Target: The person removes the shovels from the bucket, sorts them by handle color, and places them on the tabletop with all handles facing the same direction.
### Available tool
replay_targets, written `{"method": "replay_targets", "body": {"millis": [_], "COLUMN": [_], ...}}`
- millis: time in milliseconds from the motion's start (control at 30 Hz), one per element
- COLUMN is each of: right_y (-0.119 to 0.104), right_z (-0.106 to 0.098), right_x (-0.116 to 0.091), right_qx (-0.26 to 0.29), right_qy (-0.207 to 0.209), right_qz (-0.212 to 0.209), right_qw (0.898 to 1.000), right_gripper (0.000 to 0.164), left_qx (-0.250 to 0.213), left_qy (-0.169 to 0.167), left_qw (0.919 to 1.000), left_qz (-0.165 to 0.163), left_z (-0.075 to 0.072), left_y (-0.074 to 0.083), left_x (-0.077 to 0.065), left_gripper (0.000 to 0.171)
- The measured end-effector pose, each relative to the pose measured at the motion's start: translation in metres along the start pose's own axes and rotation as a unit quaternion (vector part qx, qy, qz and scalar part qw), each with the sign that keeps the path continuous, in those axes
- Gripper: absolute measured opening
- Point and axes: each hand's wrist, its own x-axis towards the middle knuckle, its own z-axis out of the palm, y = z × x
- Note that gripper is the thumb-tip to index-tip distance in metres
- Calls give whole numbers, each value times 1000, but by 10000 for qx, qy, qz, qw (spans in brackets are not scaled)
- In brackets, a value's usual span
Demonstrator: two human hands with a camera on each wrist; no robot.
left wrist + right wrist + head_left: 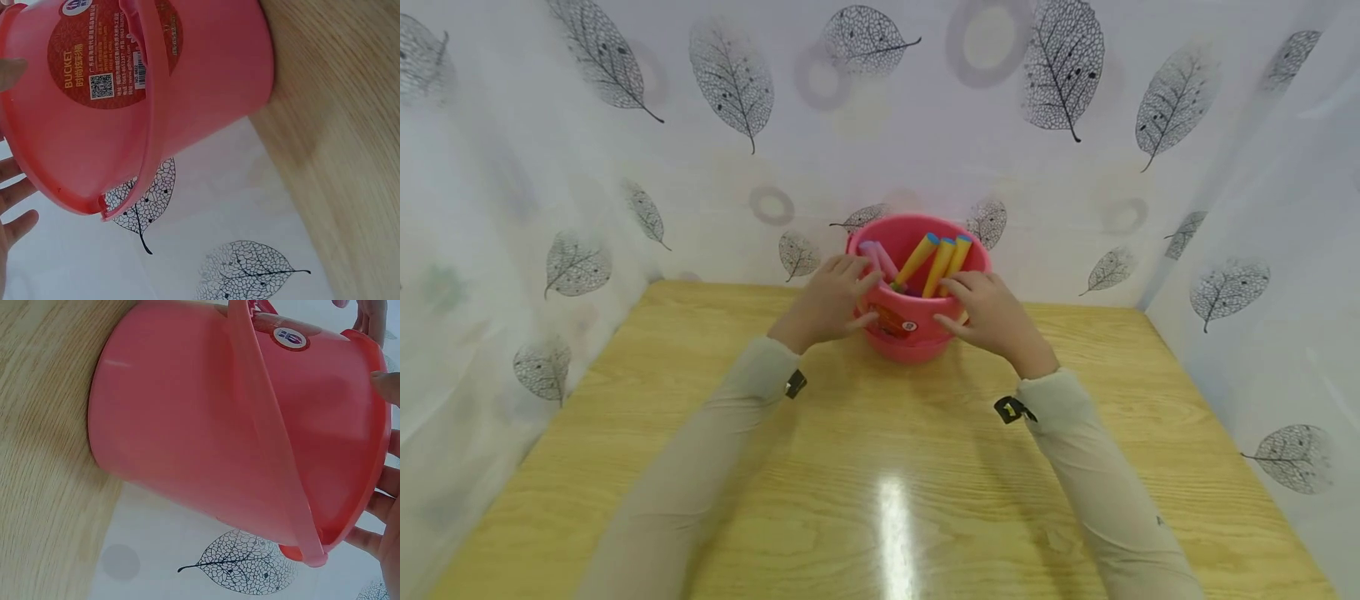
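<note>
Left hand [831, 302] and right hand [996, 315] square up to the pink bucket [906, 229]!

And we start at the fingertips: spread on both hands, the fingers up at the rim, each thumb well apart from them and out over the front wall. Are they pressing on the plastic? We can't tell from here.

Now the geometry, and it's lovely and even! The bucket sits right between the two hands, inward to the right of the left fingers, inward to the left of the right ones. Neither hand looks nearer. Its long axis runs straight up, mouth open at the top, base on the wooden table [887, 442].

Inside the mouth, we spot three yellow sticks [939, 268] with blue ends, leaning, and lilac sticks [887, 261] tilting on the left hand's side. The handle [278, 434] hangs down across the front, and the left wrist view gives us the round label [119, 56] behind it.

Farther out, pale sleeves [685, 492] reach in over the wood, and the leaf-print sheet [880, 142] rises behind the bucket.
</note>
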Motion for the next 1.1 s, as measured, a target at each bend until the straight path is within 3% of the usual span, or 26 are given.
{"method": "replay_targets", "body": {"millis": [400, 800, 1100], "right_y": [-6, -4, -7], "right_z": [5, 9, 6], "right_x": [2, -5, -10], "right_qx": [-148, -112, 27], "right_qy": [-309, 27, 254], "right_qz": [20, -125, -287], "right_qw": [9994, 9999, 9993], "right_gripper": [41, 34, 35], "left_qx": [40, 44, -5], "left_qy": [-12, -153, 125], "left_qw": [9996, 9996, 9997], "left_qz": [292, 228, 225], "left_z": [6, 4, 0], "left_y": [4, 12, 24], "left_x": [5, 1, -6], "left_gripper": [43, 49, 44]}}
